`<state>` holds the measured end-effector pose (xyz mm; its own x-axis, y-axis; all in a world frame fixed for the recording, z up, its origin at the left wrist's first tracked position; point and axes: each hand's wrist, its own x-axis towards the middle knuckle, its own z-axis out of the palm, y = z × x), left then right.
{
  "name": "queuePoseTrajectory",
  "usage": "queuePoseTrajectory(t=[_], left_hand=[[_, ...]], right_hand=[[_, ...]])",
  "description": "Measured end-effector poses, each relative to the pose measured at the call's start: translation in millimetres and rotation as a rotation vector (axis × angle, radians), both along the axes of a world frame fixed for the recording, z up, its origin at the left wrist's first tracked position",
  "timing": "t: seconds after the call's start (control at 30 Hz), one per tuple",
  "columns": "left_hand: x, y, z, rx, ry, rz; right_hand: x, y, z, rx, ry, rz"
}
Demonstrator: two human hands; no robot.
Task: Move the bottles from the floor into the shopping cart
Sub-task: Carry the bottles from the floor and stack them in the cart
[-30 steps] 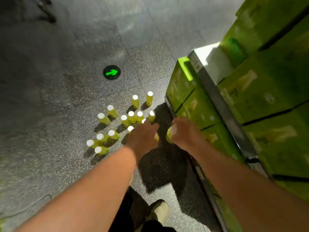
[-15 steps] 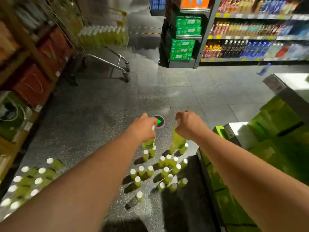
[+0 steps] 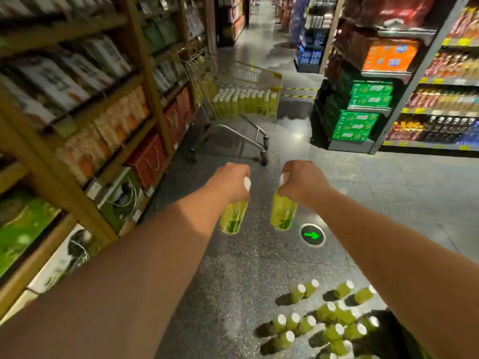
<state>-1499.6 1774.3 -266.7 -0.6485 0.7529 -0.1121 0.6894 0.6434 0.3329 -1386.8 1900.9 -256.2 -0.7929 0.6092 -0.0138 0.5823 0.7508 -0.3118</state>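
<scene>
Wooden shelving (image 3: 77,104) crowds the left edge of the aisle. The left hand (image 3: 230,182) is curled round the neck of a yellow-green bottle (image 3: 233,216), which hangs cap up and near upright. The shopping cart (image 3: 269,73), holding rows of similar bottles, stands ahead and well apart, slightly left, so the left hand looks nearer, with open floor between. The right hand (image 3: 300,180) grips a second bottle (image 3: 283,212) likewise. The floor bottles (image 3: 324,322) wait at lower right.

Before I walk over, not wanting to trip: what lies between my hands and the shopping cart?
Head view: only bare floor between left hand, right hand and the shopping cart.
</scene>
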Motion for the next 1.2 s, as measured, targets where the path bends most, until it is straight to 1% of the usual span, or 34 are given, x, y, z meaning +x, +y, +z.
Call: queuePoseTrajectory(t=[0.1,0.23,0.4,0.53,0.67,0.73,0.87,0.93,1.2], left_hand=[[-51,-9,7,0.006,-0.017,0.062],[-123,-8,15,0.004,-0.009,0.112],[-215,10,31,0.044,0.052,0.156],[-287,27,54,0.106,0.056,0.205],[-359,51,62,0.135,0.077,0.198],[-399,66,60,0.14,0.069,0.185],[-485,102,59,0.11,0.086,0.127],[-525,122,62,0.088,0.07,0.099],[-665,230,76,0.109,0.066,0.002]], right_hand=[[-60,-10,11,0.05,0.006,0.07],[-141,-7,16,0.037,-0.024,0.139],[-241,20,25,0.074,-0.022,0.24],[-319,47,43,0.076,-0.014,0.297],[-397,71,52,0.085,0.019,0.282],[-436,84,53,0.099,0.001,0.283],[-513,114,53,0.088,0.026,0.241],[-546,129,54,0.096,0.006,0.228],[-663,222,59,0.075,0.038,0.085]])
